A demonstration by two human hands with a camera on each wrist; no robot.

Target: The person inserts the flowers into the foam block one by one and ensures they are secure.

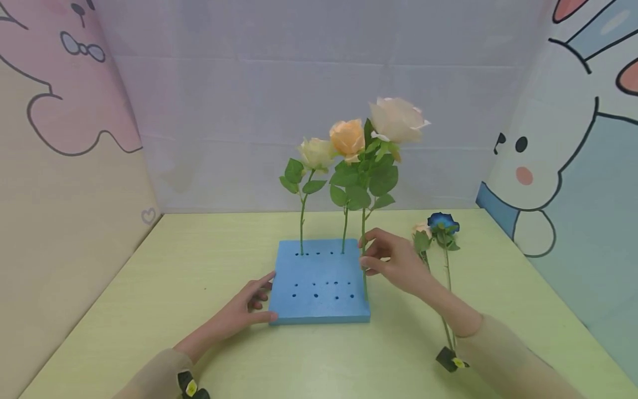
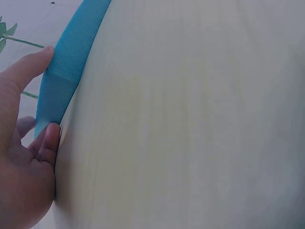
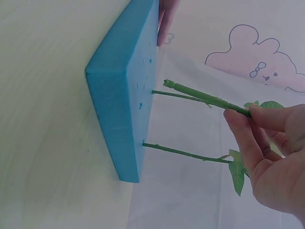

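My right hand (image 1: 396, 260) pinches the green stem (image 3: 205, 98) of a large pinkish-white rose (image 1: 397, 120) between thumb and fingers. In the right wrist view, the stem's cut end hangs free of the board's holed face. My left hand (image 1: 246, 310) rests against the left side of a blue foam board (image 1: 319, 310), the index finger stretched along its edge and the thumb at the near-left corner. A cream rose (image 1: 316, 154) and a peach rose (image 1: 347, 138) stand upright, their stems in holes of the far row.
On the table's right side lie a blue rose (image 1: 442, 223) and a pale peach rose (image 1: 421, 228), their stems running towards the near edge under my right forearm. Rows of small holes mark the board's top. Cartoon-printed panels and a pale cloth backdrop (image 1: 249, 111) surround the table.
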